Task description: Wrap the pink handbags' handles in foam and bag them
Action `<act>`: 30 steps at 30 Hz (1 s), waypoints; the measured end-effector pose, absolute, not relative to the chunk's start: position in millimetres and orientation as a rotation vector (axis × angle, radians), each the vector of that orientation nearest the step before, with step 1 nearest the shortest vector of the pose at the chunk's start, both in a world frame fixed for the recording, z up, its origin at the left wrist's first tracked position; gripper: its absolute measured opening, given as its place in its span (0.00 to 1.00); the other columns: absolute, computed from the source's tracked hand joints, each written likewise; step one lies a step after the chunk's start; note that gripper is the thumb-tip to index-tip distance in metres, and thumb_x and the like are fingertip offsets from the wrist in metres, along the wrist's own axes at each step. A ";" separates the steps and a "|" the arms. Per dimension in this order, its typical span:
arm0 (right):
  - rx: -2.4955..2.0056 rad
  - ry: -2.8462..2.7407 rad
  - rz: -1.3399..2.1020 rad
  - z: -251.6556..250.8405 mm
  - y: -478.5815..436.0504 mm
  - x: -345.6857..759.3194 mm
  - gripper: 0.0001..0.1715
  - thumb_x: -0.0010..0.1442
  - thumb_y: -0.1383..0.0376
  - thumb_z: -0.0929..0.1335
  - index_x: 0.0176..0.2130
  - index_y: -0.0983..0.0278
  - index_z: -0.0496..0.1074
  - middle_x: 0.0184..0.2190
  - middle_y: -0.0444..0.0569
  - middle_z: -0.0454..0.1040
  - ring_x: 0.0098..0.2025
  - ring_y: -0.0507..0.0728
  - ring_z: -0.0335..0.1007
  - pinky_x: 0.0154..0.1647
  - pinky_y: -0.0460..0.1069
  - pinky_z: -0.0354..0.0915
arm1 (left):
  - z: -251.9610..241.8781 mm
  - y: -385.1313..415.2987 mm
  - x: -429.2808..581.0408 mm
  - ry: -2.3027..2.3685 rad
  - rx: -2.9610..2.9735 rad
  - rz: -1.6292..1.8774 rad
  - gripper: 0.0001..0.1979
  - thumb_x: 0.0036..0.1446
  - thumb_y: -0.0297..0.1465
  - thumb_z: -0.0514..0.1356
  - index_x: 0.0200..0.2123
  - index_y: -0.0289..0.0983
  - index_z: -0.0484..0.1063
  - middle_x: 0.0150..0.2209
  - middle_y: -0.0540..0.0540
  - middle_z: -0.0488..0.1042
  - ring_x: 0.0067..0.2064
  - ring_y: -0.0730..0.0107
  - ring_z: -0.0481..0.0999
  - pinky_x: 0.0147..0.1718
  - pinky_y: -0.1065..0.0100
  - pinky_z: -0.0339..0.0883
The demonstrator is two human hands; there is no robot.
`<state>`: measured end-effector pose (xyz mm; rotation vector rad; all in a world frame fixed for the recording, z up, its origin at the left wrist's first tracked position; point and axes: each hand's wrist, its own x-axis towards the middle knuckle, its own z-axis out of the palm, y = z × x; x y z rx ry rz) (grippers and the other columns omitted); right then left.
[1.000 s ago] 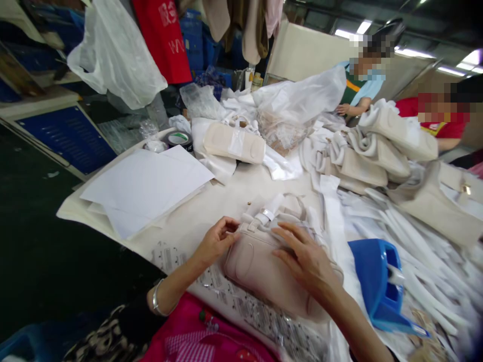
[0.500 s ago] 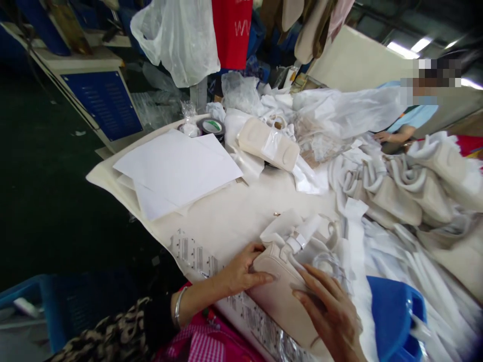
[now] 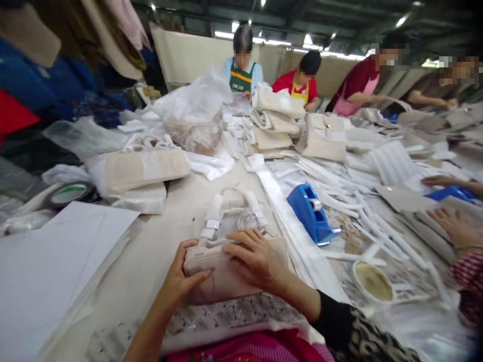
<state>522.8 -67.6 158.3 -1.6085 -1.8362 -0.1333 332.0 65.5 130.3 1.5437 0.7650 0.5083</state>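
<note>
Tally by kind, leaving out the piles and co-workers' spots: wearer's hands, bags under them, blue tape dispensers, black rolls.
Hands: left hand, right hand: 2
Bag: 1
Blue tape dispenser: 1
Black roll: 1
Total: 5
Blue object at far right, partly hidden: not counted.

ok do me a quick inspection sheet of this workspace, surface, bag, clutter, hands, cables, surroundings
surface: pale table, crowded; printed film on the near side of the bag
bag: pale bag, handles partly wrapped in white, pointing away from the person
clutter: white sheets at left; blue dispenser and white strips at right; stacked bags beyond
hands: left hand grips the bag's left end; right hand lies across its top
cables: nothing seen
surroundings: co-workers beyond the table; another person's hand at right; ceiling lights
</note>
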 end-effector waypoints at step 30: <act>-1.460 -0.653 0.909 103.9 -152.8 583.2 0.20 0.48 0.64 0.75 0.42 0.60 0.71 0.39 0.43 0.73 0.42 0.58 0.68 0.42 0.50 0.62 | 154.6 24.6 374.9 1.206 1.321 0.644 0.34 0.27 0.38 0.75 0.42 0.47 0.67 0.37 0.54 0.70 0.38 0.68 0.68 0.32 0.76 0.66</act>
